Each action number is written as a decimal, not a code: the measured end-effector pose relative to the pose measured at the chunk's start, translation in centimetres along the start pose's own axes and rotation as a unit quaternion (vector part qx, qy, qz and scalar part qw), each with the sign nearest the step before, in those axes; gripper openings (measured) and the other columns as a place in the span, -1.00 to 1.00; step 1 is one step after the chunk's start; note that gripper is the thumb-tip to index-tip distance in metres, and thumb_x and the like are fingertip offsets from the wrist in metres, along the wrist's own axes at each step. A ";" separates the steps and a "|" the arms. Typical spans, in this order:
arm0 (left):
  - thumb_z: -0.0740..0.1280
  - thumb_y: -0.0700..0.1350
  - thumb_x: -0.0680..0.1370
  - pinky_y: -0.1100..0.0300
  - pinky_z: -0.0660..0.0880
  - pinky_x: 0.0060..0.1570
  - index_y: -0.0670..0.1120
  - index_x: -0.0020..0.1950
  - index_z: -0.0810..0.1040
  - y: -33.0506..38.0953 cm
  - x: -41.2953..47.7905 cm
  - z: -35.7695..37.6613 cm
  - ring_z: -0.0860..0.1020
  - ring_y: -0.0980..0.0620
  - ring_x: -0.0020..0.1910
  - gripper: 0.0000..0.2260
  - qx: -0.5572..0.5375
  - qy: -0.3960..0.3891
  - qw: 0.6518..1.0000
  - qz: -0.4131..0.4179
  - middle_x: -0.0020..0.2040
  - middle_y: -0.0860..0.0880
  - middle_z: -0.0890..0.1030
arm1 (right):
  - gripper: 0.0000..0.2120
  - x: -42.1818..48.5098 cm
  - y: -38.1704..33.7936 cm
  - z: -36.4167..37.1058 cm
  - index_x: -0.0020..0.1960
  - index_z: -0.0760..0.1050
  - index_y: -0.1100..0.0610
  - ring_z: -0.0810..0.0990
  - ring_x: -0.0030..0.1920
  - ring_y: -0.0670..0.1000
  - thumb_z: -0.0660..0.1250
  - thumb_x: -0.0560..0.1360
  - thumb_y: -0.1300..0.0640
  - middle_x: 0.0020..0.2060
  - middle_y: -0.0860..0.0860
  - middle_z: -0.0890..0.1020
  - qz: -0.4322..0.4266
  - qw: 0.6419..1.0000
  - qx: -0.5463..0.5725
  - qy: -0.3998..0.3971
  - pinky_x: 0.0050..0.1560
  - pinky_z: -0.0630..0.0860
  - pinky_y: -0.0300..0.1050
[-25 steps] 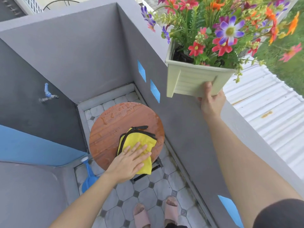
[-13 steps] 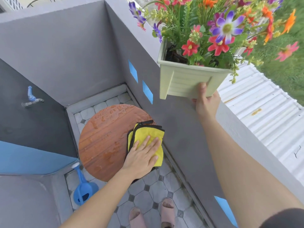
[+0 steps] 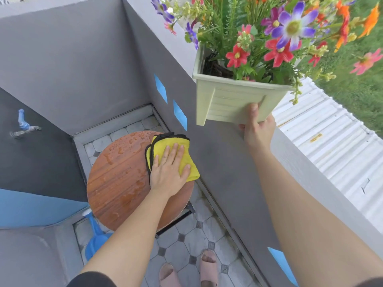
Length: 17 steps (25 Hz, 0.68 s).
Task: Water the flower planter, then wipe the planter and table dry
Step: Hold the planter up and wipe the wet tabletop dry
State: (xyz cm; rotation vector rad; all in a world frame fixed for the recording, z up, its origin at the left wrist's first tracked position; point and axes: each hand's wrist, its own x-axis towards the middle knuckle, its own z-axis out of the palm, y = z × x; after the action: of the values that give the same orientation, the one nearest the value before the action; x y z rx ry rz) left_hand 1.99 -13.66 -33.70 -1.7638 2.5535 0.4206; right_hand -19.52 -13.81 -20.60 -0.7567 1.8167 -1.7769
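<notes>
Blue watering can (image 3: 94,243) on tiled floor, partly under table. Round wooden table (image 3: 116,183) beaded with water. Left hand (image 3: 169,172) flat, fingers spread, pressing yellow cloth (image 3: 184,150) on table's right edge. Right hand (image 3: 258,129) grips pale green planter (image 3: 228,102) from below, thumb on front, held up beside grey wall (image 3: 217,162), clear of table.

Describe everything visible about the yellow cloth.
The cloth is bright yellow with a black stitched edge, soft and plush-looking like microfibre, folded into layers. It lies flat on the far right part of the round wooden table, one corner hanging past the rim. The left hand presses on it, palm down, fingers spread. Water drops bead on the tabletop beside it.
</notes>
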 end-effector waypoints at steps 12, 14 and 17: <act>0.00 0.09 0.61 -0.11 -0.04 0.44 -0.15 0.52 0.08 1.0 1.2 -2.0 -0.03 -0.11 0.53 -0.46 -0.037 0.044 0.995 -0.084 0.55 -0.14 0.07 | -0.47 -0.1 -0.2 -0.1 0.00 0.47 0.22 0.54 -0.17 0.01 0.27 0.32 -0.24 -0.29 -0.07 0.49 -0.004 1.000 0.002 -0.015 -0.45 0.50 -0.39; -0.04 0.07 0.63 -0.04 -0.09 0.46 -0.15 0.54 -0.01 0.1 2.0 -1.9 -0.09 -0.05 0.53 -0.47 -0.018 0.022 1.000 -0.004 0.56 -0.10 -0.02 | -0.40 -0.1 -0.2 0.0 -0.03 0.46 0.23 0.54 -0.17 0.07 0.23 0.25 -0.29 -0.30 -0.03 0.49 -0.008 1.000 0.004 -0.019 -0.46 0.49 -0.39; -0.09 0.15 0.62 -0.02 -0.15 0.46 -0.04 0.54 -0.14 -1.8 2.9 -1.6 -0.18 0.04 0.52 -0.45 -0.004 -0.018 0.999 0.029 0.56 0.02 -0.15 | -0.39 0.0 0.1 -0.1 -0.03 0.46 0.22 0.55 -0.14 0.09 0.22 0.25 -0.31 -0.28 -0.01 0.50 -0.016 1.000 -0.002 -0.019 -0.46 0.49 -0.40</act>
State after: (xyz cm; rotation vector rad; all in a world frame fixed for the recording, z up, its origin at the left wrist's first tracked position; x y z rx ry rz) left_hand 2.79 -17.27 -33.02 -1.6729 2.5874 0.4589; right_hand -19.55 -13.76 -20.69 -0.8206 1.7939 -1.7672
